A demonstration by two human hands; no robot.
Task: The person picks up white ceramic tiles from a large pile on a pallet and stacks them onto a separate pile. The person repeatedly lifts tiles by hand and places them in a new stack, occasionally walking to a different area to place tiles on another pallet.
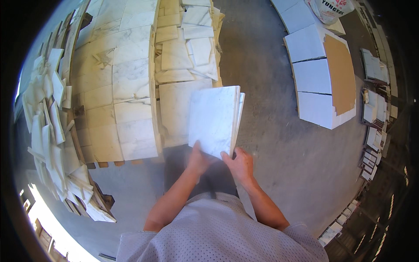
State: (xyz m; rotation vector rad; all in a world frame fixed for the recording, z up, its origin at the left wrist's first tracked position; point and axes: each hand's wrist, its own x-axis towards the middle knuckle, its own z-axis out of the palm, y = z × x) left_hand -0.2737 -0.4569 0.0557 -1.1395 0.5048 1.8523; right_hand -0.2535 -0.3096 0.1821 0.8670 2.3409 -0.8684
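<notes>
Both my hands grip a small stack of white marble tiles (pixel 212 118) with faint grey veins, held out in front of my body. My left hand (pixel 198 160) is at the lower left corner, its thumb on the top tile's face and its fingers hidden beneath. At the lower right corner my right hand (pixel 239 164) holds the edges, thumb on the near corner. Along the right side the tiles fan slightly apart. Past the stack's left edge lies a large marble slab (pixel 174 102) on a pile of broken marble pieces (pixel 181 54).
Rows of laid marble slabs (pixel 126 87) rest on a wooden pallet at left. Farther left, loose marble offcuts (pixel 52 131) are heaped. White boxes (pixel 312 74) with brown cardboard (pixel 340 74) stand at right, a white sack (pixel 329 11) beyond. Grey concrete floor (pixel 270 122) lies between.
</notes>
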